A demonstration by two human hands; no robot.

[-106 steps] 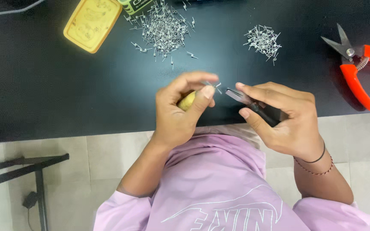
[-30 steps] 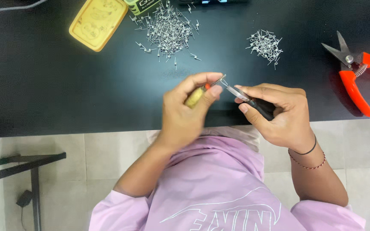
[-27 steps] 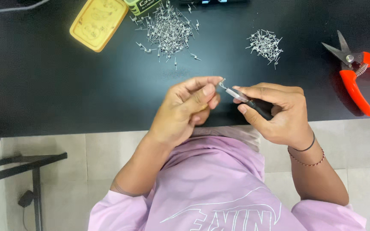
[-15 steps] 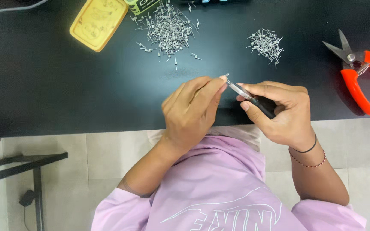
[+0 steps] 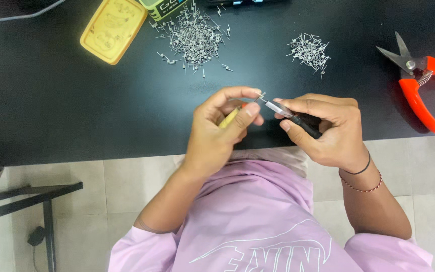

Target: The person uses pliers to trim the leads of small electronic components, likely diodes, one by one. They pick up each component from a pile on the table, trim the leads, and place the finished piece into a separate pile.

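Observation:
Over the front edge of a black table [image 5: 66,100], my left hand [image 5: 220,133] grips a small yellow tool [image 5: 228,118] between thumb and fingers. My right hand [image 5: 328,131] holds a thin tool with a black handle and metal tip [image 5: 290,114], its tip pointing left. The two tool tips meet at a tiny metal wire piece [image 5: 261,96] pinched at my left fingertips. Both hands hover close together, almost touching.
A large heap of small metal wire pieces [image 5: 193,38] and a smaller heap [image 5: 309,50] lie at the back of the table. A yellow tray [image 5: 113,30] sits back left, red-handled cutters [image 5: 419,83] at the right. A dark stand [image 5: 36,199] is on the tiled floor.
My left hand's fingers shifted around the yellow tool and the wire piece, opening briefly then closing back. My right hand and its tool stayed almost still.

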